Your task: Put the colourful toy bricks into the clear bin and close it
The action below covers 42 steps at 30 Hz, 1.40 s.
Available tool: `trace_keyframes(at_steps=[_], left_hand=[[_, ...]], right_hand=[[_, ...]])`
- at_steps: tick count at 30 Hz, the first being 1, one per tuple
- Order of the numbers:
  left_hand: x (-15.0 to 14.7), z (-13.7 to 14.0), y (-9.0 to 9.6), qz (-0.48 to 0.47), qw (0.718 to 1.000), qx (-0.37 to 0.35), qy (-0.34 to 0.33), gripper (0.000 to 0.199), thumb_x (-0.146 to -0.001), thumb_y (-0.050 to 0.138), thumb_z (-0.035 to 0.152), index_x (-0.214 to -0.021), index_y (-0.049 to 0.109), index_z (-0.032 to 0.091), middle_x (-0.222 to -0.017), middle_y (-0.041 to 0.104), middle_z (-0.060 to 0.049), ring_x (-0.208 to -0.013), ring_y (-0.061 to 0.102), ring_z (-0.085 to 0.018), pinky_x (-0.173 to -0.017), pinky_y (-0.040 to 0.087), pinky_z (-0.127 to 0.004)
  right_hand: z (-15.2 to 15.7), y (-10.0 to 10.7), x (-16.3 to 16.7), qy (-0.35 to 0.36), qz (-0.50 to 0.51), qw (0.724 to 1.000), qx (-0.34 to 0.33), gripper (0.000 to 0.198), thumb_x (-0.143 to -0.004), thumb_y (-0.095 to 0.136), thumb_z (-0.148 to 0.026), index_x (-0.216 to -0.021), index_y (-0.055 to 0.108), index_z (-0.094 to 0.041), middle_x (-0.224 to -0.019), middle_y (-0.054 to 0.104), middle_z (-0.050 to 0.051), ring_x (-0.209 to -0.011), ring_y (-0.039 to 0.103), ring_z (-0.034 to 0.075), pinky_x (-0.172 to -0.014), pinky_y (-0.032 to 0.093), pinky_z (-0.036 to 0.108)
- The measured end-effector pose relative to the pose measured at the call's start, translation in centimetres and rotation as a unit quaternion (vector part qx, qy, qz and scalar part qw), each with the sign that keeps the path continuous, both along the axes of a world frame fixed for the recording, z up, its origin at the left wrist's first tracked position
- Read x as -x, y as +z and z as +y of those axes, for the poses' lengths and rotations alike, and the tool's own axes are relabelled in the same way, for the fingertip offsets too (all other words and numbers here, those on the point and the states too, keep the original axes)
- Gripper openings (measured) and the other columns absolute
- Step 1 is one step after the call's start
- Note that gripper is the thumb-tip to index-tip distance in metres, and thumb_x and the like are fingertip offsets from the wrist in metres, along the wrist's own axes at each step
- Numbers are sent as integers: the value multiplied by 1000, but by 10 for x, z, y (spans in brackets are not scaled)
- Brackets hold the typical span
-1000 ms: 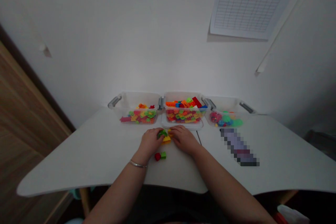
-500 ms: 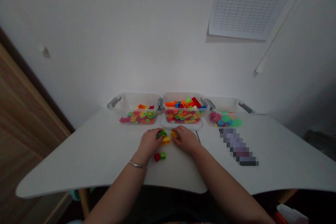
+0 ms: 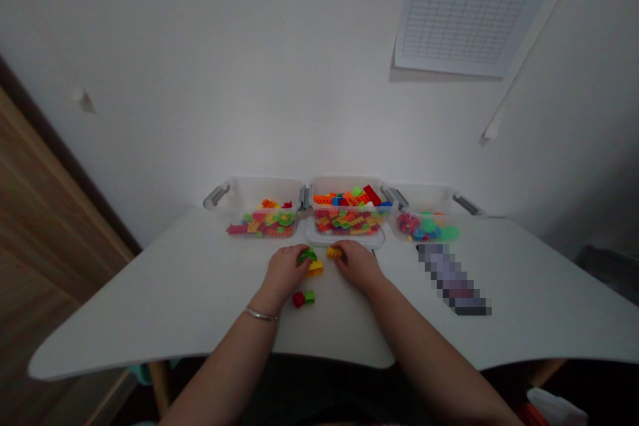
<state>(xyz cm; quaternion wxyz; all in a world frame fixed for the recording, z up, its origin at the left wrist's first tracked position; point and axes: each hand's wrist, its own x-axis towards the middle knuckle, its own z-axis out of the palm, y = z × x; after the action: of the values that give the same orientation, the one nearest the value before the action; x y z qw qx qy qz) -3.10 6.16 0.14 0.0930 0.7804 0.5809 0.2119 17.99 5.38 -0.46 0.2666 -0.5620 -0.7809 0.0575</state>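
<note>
My left hand is closed around a green building block, its fingers covering part of it. Just below that block, and seemingly joined to it, is a yellow block. Between the fingers of my right hand is a small orange-yellow block with studs, a short gap away from the green one. Closer to me on the white table, a red block lies beside a light green block; neither is touched by my hands.
Three clear bins stand along the wall: a left bin and a middle bin with colourful blocks, and a right bin with round pieces. A lid lies under the middle one. A pixelated flat object lies at right.
My right hand has shifted slightly to the right and turned the orange-yellow block, so more of its studs show. My left hand stays on the green block.
</note>
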Motion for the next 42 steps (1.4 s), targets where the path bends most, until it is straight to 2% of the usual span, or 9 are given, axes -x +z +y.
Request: trace_keyframes(at_steps=[5, 9, 11, 18, 23, 28, 30, 37, 42], left_hand=[[0, 2, -1, 2, 1000, 3, -1, 34, -88, 58, 24, -121, 67, 19, -119, 72, -9, -112, 63, -25, -102, 44, -35], [1, 2, -1, -3, 1000, 8, -10, 36, -89, 58, 25, -123, 66, 18, -121, 71, -9, -115, 62, -25, -103, 44, -35], [1, 1, -1, -3, 1000, 10, -7, 36, -89, 57, 25, -123, 65, 18, -121, 71, -9, -115, 62, -25, -103, 44, -36], [1, -2, 1, 2, 1000, 11, -5, 35, -89, 57, 25, -122, 65, 19, -120, 71, -9, -117, 61, -25, -104, 43, -35], [2, 1, -1, -4, 1000, 4, -11, 35, -88, 57, 24, -121, 67, 19, -119, 71, -9, -114, 63, -26, -102, 45, -37], [3, 2, -3, -6, 1000, 1, -14, 34, -89, 56, 24, -121, 67, 20, -117, 72, -10, -113, 64, -27, -102, 45, -38], [3, 2, -3, -4, 1000, 0, -12, 34, -89, 57, 25, -121, 67, 20, -117, 72, -10, -113, 64, -27, -102, 46, -38], [2, 1, -2, -8, 1000, -1, -12, 34, -89, 57, 25, -121, 67, 20, -118, 72, -10, -114, 63, -27, -102, 46, -38], [1, 0, -1, -8, 1000, 1, -6, 34, -88, 58, 25, -120, 67, 22, -118, 72, -8, -114, 63, -25, -103, 45, -36]], right_hand=[[2, 3, -4, 44, 88, 988, -117, 28, -88, 51, -15, -110, 66, -22, -110, 71, 8, -104, 65, 21, -90, 54, 35], [9, 22, -16, 2, 146, 955, -260, 26, -92, 46, -19, -102, 70, -22, -109, 70, 10, -107, 62, 22, -99, 50, 40], [14, 34, -24, -29, 152, 944, -292, 29, -90, 46, -16, -101, 72, -23, -111, 69, 10, -108, 61, 23, -101, 48, 42], [26, 48, -39, -76, 147, 938, -306, 38, -87, 46, -12, -111, 73, -25, -120, 65, 10, -114, 58, 24, -106, 44, 47], [29, 46, -37, -52, 139, 949, -280, 42, -86, 43, -10, -114, 72, -22, -123, 65, 11, -117, 58, 24, -108, 44, 46], [29, 49, -28, -34, 74, 963, -256, 38, -85, 48, -13, -115, 70, -23, -131, 64, 9, -130, 50, 27, -119, 24, 58], [29, 50, -26, -36, 52, 969, -240, 39, -85, 51, -17, -121, 67, -21, -131, 64, 10, -130, 50, 28, -119, 21, 59], [29, 50, -26, -32, 38, 973, -227, 44, -85, 52, -19, -128, 61, -22, -136, 61, 10, -131, 49, 28, -119, 20, 59], [15, 37, -14, -59, 70, 956, -278, 41, -85, 51, -17, -124, 62, -19, -140, 54, 13, -136, 41, 29, -116, 30, 55]])
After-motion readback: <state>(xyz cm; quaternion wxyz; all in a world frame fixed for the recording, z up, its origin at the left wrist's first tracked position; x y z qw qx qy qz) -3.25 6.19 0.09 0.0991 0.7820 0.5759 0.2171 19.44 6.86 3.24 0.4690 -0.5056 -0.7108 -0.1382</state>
